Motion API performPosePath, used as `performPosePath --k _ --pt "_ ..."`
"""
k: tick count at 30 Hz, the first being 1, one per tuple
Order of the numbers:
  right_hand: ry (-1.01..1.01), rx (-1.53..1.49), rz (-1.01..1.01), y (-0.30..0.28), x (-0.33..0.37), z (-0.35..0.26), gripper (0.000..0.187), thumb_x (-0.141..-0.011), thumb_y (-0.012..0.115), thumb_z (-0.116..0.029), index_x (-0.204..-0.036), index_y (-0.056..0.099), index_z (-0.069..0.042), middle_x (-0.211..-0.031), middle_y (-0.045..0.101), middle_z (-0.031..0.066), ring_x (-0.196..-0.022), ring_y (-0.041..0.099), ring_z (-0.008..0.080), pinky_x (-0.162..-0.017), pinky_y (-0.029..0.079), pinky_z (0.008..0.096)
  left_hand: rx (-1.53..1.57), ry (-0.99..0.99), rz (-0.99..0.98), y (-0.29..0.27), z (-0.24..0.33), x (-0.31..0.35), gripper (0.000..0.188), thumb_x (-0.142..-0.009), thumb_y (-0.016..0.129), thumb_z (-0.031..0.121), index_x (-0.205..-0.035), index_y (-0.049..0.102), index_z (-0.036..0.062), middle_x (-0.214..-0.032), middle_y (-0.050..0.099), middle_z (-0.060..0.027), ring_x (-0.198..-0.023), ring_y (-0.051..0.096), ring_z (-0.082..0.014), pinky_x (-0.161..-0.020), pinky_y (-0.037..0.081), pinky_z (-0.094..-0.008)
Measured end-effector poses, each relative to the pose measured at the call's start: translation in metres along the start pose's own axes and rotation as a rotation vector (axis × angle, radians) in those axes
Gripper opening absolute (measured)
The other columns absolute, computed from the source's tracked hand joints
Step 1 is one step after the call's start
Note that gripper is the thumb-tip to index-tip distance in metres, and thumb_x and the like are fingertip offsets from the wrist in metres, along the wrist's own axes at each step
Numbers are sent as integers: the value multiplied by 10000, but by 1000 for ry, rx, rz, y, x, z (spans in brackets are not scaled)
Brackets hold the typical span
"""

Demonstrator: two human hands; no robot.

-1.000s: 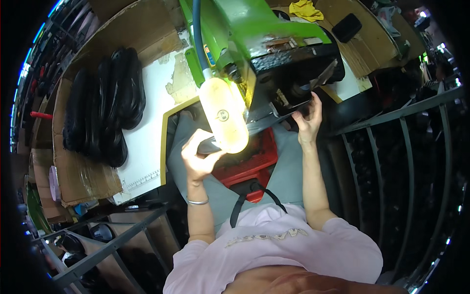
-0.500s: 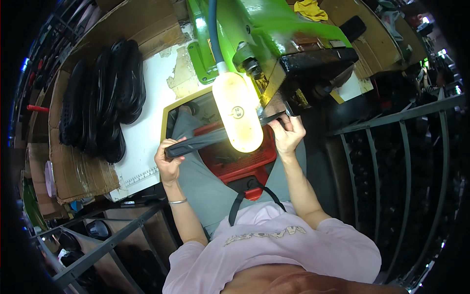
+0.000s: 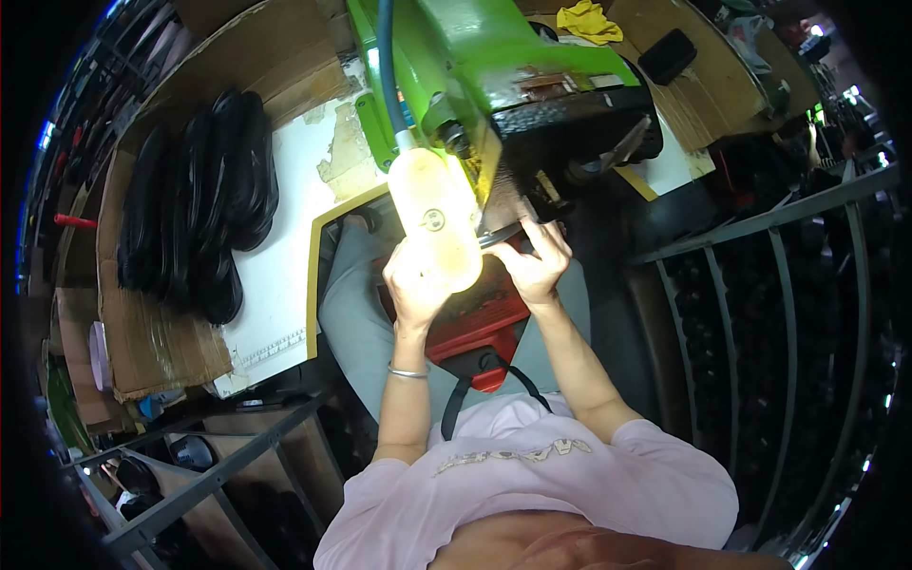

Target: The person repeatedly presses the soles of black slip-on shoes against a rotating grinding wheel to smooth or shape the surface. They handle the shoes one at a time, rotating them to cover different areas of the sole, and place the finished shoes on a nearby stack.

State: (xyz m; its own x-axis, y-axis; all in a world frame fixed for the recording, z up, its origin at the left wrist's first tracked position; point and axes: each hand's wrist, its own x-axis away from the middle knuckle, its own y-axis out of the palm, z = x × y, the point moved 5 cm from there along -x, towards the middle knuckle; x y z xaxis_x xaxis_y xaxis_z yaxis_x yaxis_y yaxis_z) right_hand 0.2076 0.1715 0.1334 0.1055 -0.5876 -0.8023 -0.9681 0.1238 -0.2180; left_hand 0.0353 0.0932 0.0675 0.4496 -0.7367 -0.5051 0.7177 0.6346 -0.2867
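Note:
A dark shoe sole (image 3: pixel 501 234) is held nearly edge-on beneath the green machine's head; its left part is hidden behind the glowing lamp. My right hand (image 3: pixel 538 267) pinches its right end, thumb below and fingers above, close to the machine's working point. Partly covered by the lamp, my left hand (image 3: pixel 414 290) is curled at the sole's other side; its fingertips are hidden. The oval lamp (image 3: pixel 437 218) hangs on a blue hose between my eyes and the work. Above my right hand is the machine's black housing (image 3: pixel 579 123).
Several black soles (image 3: pixel 199 204) stand in a cardboard box (image 3: pixel 171 356) on the white table (image 3: pixel 285 275) at left. A green machine body (image 3: pixel 484 47) fills the top middle. A yellow cloth (image 3: pixel 589 21) lies behind it. Metal racks (image 3: pixel 784 271) flank me; a red part (image 3: pixel 480 337) sits between my knees.
My left hand has moved right and up behind the lamp, closer to my right hand. The sole has gone from spanning below the lamp to mostly hidden. The view has shifted slightly.

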Motion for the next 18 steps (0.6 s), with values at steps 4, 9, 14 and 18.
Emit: performPosePath --k 4,9,14,18 --pt "545 -392 -47 25 56 68 374 -651 843 -56 -975 681 37 -861 686 79 -765 644 194 -703 518 303 271 -125 91 7 -9 13 226 -765 790 8 -940 648 10 -834 654 -39 -773 621 -137 -730 506 -271" --pt "1014 -792 -79 47 155 151 477 -821 714 -61 -1277 580 -29 -1236 598 58 -1112 558 145 -858 496 297 484 -274 282 39 -36 40 266 -800 796 86 -999 640 4 -920 671 -43 -845 620 -131 -805 487 -270" --pt "1387 -1259 -25 27 213 162 562 -858 721 -335 -1330 454 -187 -1329 512 61 -1235 493 294 -952 433 635 659 -364 380 58 -35 49 301 -808 783 73 -1055 633 -13 -1006 676 -70 -899 621 -148 -848 482 -283" --pt "1183 -829 224 -21 179 170 534 -848 758 -177 -1309 489 -152 -1222 542 50 -1118 529 197 -889 481 401 681 -323 270 63 -24 41 320 -779 786 3 -1046 610 -13 -998 656 -67 -926 623 -151 -878 493 -292"
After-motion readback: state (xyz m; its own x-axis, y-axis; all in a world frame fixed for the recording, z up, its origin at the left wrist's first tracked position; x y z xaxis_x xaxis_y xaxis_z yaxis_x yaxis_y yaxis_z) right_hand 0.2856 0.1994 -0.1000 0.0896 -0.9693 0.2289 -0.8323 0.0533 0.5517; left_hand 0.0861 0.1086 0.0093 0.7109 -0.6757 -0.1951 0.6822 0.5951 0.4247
